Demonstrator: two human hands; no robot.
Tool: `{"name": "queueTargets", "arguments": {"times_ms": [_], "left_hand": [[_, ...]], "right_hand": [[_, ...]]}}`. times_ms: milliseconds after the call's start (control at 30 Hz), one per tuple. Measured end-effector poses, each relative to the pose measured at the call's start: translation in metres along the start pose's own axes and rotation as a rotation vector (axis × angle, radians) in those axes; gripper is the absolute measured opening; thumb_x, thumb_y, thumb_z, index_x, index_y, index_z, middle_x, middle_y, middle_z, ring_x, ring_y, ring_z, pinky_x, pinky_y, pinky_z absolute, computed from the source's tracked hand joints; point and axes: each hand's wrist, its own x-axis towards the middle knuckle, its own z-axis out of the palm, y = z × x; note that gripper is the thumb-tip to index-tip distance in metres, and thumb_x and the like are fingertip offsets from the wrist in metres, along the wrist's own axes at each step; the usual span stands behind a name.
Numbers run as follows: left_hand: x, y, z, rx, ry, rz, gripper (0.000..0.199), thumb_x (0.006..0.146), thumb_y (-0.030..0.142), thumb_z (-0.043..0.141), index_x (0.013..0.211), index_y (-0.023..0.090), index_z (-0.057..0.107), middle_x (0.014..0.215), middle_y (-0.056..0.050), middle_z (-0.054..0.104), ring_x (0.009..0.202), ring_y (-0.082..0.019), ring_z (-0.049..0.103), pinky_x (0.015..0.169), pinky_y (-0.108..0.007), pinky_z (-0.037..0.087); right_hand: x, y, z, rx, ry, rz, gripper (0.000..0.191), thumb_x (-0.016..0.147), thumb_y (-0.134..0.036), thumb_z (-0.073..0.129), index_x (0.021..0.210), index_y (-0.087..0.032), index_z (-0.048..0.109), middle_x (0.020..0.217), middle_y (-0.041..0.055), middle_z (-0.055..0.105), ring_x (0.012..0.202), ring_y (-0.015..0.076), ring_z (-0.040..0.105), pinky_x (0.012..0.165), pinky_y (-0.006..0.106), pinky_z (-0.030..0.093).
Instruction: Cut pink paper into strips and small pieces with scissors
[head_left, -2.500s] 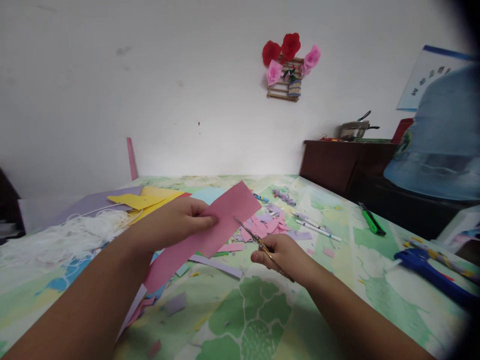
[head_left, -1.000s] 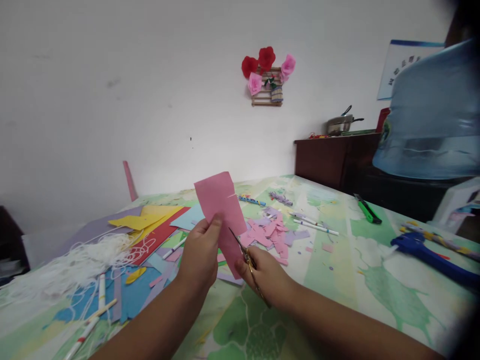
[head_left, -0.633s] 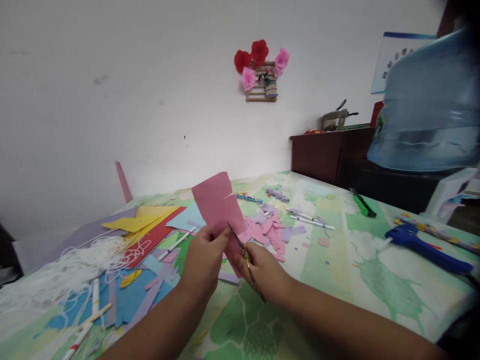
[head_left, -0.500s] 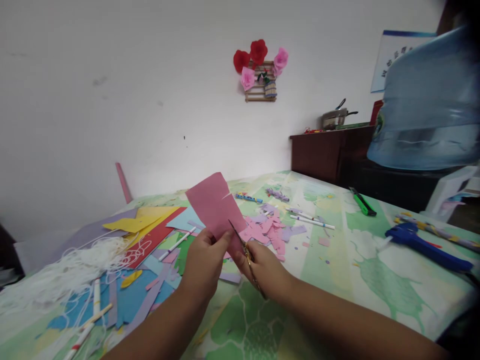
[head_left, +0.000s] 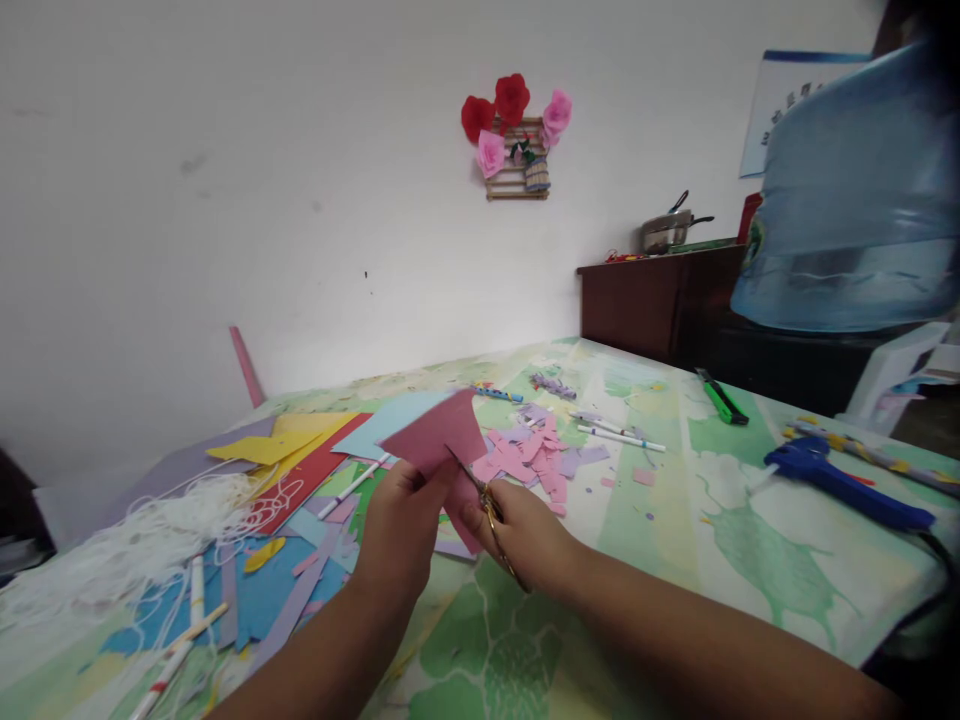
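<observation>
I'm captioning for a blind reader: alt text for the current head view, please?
A left hand holds pink paper and the right hand holds scissors to it, above a patterned tablecloth strewn with paper scraps. Red and pink flowers decorate the wall.

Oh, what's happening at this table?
A person is working on pink paper: the left hand pinches it, and the right hand holds scissors with the blades up against it. The paper is in one hand, above the table. Just beyond lie pink and purple scraps, with white string to the left and a blue glue gun to the right.
</observation>
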Motion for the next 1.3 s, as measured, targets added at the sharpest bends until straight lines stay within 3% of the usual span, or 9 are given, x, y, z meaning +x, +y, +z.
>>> {"name": "queueTargets", "arguments": {"times_ms": [367, 833, 1133, 1300], "left_hand": [[-0.002, -0.007, 0.007, -0.091, 0.026, -0.027, 0.018, 0.06, 0.03, 0.053, 0.065, 0.013, 0.054, 0.058, 0.001, 0.054, 0.053, -0.011, 0.045, 0.049, -0.021, 0.034], [-0.005, 0.004, 0.009, -0.482, -0.043, -0.15, 0.021, 0.055, 0.028, 0.059, 0.068, 0.011, 0.058, 0.059, -0.001, 0.059, 0.054, -0.013, 0.052, 0.052, -0.024, 0.039], [-0.002, 0.008, 0.005, -0.473, -0.13, -0.123, 0.015, 0.058, 0.024, 0.058, 0.066, 0.012, 0.058, 0.058, -0.001, 0.06, 0.052, -0.013, 0.053, 0.052, -0.024, 0.04], [-0.001, 0.012, 0.001, -0.424, -0.06, -0.128, 0.018, 0.057, 0.029, 0.058, 0.064, 0.013, 0.058, 0.054, 0.0, 0.058, 0.046, -0.009, 0.049, 0.046, -0.021, 0.037]], "right_hand": [[-0.001, 0.0, 0.004, -0.058, -0.003, -0.021, 0.042, 0.074, -0.053, 0.028, 0.063, -0.016, 0.047, 0.055, 0.0002, 0.047, 0.049, 0.0083, 0.036, 0.042, 0.02, 0.019], [-0.002, -0.004, 0.003, -0.058, 0.03, -0.068, 0.037, 0.075, -0.047, 0.032, 0.064, -0.016, 0.049, 0.056, -0.0005, 0.048, 0.049, 0.008, 0.036, 0.043, 0.02, 0.021], [0.001, -0.001, 0.004, -0.108, 0.075, -0.033, 0.044, 0.072, -0.054, 0.029, 0.06, -0.016, 0.047, 0.053, -0.0013, 0.045, 0.048, 0.0076, 0.034, 0.042, 0.02, 0.02], [0.001, -0.007, 0.005, -0.028, 0.074, -0.041, 0.045, 0.071, -0.055, 0.029, 0.056, -0.016, 0.045, 0.05, -0.0026, 0.042, 0.046, 0.0066, 0.033, 0.042, 0.019, 0.021]]}}
